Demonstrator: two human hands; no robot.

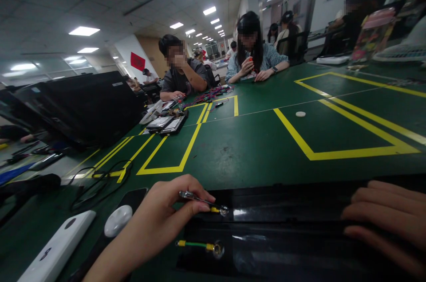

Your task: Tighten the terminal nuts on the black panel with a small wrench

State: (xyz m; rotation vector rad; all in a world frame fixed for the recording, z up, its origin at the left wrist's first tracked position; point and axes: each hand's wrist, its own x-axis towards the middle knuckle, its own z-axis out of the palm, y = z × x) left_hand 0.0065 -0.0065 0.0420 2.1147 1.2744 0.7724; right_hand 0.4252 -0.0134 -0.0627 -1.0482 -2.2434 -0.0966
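My left hand (178,204) pinches a slim metal wrench (189,195) between thumb and fingers. The wrench's far end lies at a round fastening on a glossy black panel (266,204), beside a yellow-sleeved terminal (214,209). Nearer to me is a second black panel (266,246). A short green ground wire (195,244) with yellow ends is attached to a round fitting on it. Over on the right, my right hand (389,220) lies with fingers stretched out across the black panels.
To the left are a white bar-shaped device (58,246) marked 8, a white round object (118,221) and a coiled black cable (100,189). Yellow tape (353,154) marks the green table (246,149). Two people sit across it, near wires (216,92) and drives (173,125).
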